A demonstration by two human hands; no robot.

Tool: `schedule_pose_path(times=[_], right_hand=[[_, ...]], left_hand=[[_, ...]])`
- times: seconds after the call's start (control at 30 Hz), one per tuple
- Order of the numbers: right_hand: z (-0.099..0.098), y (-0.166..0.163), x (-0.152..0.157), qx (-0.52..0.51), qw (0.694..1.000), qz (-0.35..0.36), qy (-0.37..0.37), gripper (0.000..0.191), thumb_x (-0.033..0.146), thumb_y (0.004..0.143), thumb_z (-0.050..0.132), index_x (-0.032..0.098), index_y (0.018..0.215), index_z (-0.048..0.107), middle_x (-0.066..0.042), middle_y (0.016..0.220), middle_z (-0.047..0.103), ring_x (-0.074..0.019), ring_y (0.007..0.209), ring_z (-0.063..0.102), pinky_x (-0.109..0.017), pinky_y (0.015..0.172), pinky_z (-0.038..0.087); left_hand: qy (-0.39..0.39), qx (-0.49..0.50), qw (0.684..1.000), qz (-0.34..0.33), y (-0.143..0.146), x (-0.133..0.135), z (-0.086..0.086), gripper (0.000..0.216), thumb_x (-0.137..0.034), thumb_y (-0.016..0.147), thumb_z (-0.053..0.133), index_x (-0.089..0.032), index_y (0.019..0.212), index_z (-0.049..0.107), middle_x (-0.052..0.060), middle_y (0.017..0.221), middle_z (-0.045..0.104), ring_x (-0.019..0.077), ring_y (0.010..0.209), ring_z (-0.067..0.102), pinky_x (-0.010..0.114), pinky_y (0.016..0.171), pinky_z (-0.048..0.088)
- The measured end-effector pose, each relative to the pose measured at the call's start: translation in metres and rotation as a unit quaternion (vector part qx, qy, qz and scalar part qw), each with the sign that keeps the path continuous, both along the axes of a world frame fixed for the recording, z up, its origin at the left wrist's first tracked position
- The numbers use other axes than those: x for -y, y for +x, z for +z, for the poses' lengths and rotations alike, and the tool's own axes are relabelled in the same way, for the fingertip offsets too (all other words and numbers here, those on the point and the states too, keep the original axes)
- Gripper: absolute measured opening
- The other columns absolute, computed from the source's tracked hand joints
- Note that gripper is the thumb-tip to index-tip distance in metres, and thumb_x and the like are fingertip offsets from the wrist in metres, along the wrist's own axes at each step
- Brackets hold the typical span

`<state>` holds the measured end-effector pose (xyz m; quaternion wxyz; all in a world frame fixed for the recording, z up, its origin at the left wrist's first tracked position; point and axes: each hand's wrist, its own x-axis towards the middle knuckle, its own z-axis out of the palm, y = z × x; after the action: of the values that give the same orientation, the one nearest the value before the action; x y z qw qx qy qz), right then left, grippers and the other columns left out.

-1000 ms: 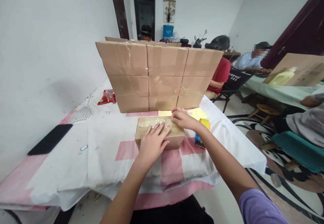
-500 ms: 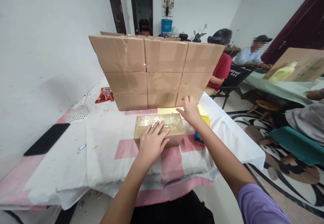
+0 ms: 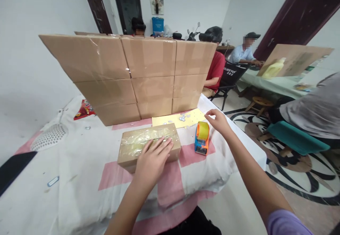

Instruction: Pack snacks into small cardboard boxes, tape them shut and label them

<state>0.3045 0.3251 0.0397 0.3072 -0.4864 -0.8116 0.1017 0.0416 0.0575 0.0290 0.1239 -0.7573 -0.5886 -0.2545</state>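
Nine brown faces of the carton stack show at the far side of my table, three across and three high; what they hold is hidden from me. In front of it, on the near side, lies the small cardboard carton, its top closed under glossy tape, so I can't see inside.

My left hand rests flat on the right part of that top, fingers stretched out and touching, gripping nothing; most of the lid shows to the left and far side of the fingers. My right hand hangs to the right, apart from the carton, fingers loosely bent and nothing visible in them. Between the carton and that hand, nearest to the right fingers, stands the blue-and-orange tape dispenser, carrying a roll of yellow tape.

A yellow sheet with small scraps on it lies between the carton and the stack. To the far left I see a red snack packet, partly behind the stack. On another table, far right, a pale yellow bottle stands against a cardboard panel; its contents I can't judge.
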Motion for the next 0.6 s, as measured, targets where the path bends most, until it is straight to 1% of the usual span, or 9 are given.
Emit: schedule_pose_path(times=[0.07, 0.13, 0.23, 0.3, 0.37, 0.43, 0.5, 0.6], right_hand=[[-0.003, -0.002, -0.021, 0.035, 0.999, 0.01, -0.024, 0.017, 0.031, 0.087, 0.057, 0.017, 0.087, 0.067, -0.011, 0.096, 0.071, -0.0256, 0.092, 0.066, -0.038, 0.084, 0.051], [-0.006, -0.014, -0.041, 0.08, 0.995, 0.034, -0.055, 0.016, 0.026, 0.087, 0.058, 0.017, 0.088, 0.07, -0.01, 0.095, 0.074, -0.0245, 0.089, 0.068, -0.035, 0.081, 0.051], [-0.012, -0.048, -0.067, 0.159, 0.978, 0.084, -0.102, 0.014, 0.018, 0.087, 0.06, 0.017, 0.089, 0.074, -0.009, 0.097, 0.076, -0.0242, 0.09, 0.069, -0.033, 0.08, 0.052], [-0.016, -0.075, -0.08, 0.213, 0.962, 0.116, -0.124, 0.014, 0.015, 0.088, 0.063, 0.017, 0.097, 0.075, -0.01, 0.104, 0.075, -0.0256, 0.097, 0.069, -0.035, 0.085, 0.053], [-0.02, -0.102, -0.088, 0.262, 0.943, 0.148, -0.14, 0.018, 0.02, 0.092, 0.066, 0.018, 0.109, 0.072, -0.011, 0.116, 0.072, -0.0254, 0.104, 0.067, -0.04, 0.091, 0.054], [-0.024, -0.125, -0.092, 0.302, 0.923, 0.183, -0.151, 0.023, 0.028, 0.095, 0.066, 0.018, 0.116, 0.067, -0.01, 0.124, 0.067, -0.0235, 0.109, 0.065, -0.044, 0.095, 0.054], [-0.026, -0.142, -0.092, 0.334, 0.903, 0.22, -0.158, 0.024, 0.032, 0.097, 0.065, 0.017, 0.115, 0.066, -0.009, 0.123, 0.066, -0.022, 0.108, 0.065, -0.044, 0.094, 0.055], [-0.028, -0.154, -0.088, 0.365, 0.882, 0.256, -0.153, 0.021, 0.033, 0.097, 0.066, 0.016, 0.109, 0.067, -0.007, 0.114, 0.068, -0.0204, 0.101, 0.067, -0.041, 0.089, 0.057]], left_hand=[[0.029, -0.005, 1.0, -0.004, -0.001, 0.001, -0.006, 0.046, -0.011, 0.096, 0.047, -0.03, 0.136, 0.061, 0.001, 0.137, 0.065, 0.0289, 0.131, 0.06, 0.053, 0.113, 0.042], [0.044, -0.01, 0.999, -0.012, -0.001, 0.002, -0.009, 0.053, -0.007, 0.093, 0.046, -0.033, 0.138, 0.06, 0.0, 0.136, 0.067, 0.0291, 0.133, 0.058, 0.054, 0.117, 0.038], [0.034, -0.007, 0.999, -0.016, 0.0, 0.003, -0.012, 0.058, -0.005, 0.09, 0.046, -0.035, 0.139, 0.058, -0.001, 0.136, 0.067, 0.0286, 0.134, 0.057, 0.053, 0.119, 0.034], [0.019, 0.001, 1.0, -0.011, 0.0, 0.004, -0.013, 0.06, -0.004, 0.089, 0.047, -0.035, 0.139, 0.058, -0.003, 0.137, 0.066, 0.0284, 0.134, 0.056, 0.052, 0.118, 0.034], [0.013, 0.006, 1.0, -0.002, 0.0, 0.004, -0.014, 0.059, -0.005, 0.089, 0.048, -0.035, 0.139, 0.057, -0.004, 0.138, 0.065, 0.0283, 0.136, 0.055, 0.05, 0.117, 0.035], [0.009, 0.004, 1.0, 0.011, 0.0, 0.003, -0.015, 0.057, -0.007, 0.09, 0.05, -0.036, 0.139, 0.057, -0.005, 0.138, 0.065, 0.0286, 0.136, 0.054, 0.05, 0.115, 0.036], [0.008, -0.004, 1.0, 0.016, 0.0, 0.003, -0.016, 0.055, -0.009, 0.091, 0.052, -0.036, 0.138, 0.058, -0.005, 0.137, 0.066, 0.0288, 0.136, 0.055, 0.05, 0.114, 0.038], [0.01, -0.012, 1.0, 0.011, 0.0, 0.003, -0.016, 0.053, -0.01, 0.092, 0.053, -0.037, 0.138, 0.059, -0.004, 0.136, 0.066, 0.0293, 0.134, 0.057, 0.049, 0.112, 0.041]])
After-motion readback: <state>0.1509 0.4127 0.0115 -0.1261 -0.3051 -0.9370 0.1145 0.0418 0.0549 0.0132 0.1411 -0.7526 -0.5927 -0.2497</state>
